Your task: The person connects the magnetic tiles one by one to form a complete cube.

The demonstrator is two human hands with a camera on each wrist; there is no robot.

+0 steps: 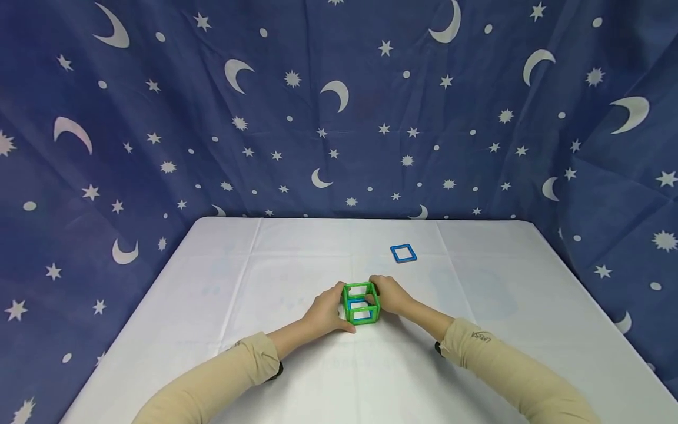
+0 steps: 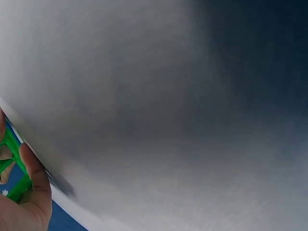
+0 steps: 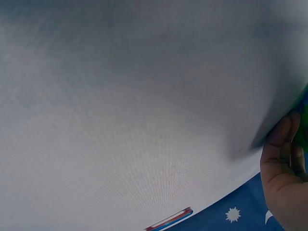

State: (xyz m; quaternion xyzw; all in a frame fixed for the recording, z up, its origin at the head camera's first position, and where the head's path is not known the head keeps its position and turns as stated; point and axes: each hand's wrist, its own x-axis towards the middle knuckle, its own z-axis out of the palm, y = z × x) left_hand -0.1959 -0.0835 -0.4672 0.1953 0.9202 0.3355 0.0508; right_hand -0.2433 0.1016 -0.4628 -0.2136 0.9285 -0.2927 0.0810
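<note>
A small box of green magnetic tile frames (image 1: 363, 310) stands on the table, its top facing up, with a blue square frame visible low inside it. On its left side, my left hand (image 1: 322, 313) grips it, thumb low at the front and fingers toward the back. My right hand (image 1: 391, 295) holds the right side with bent fingers. In the left wrist view, the thumb and fingers close around the green bars (image 2: 20, 188). Only a sliver of the green box (image 3: 303, 139) shows beside the fingers in the right wrist view.
Behind the box and to its right, a blue square magnetic tile (image 1: 406, 259) lies flat on the white-covered table (image 1: 296, 253). A dark blue curtain (image 1: 371, 159) with moons and stars hangs around the table's back and sides.
</note>
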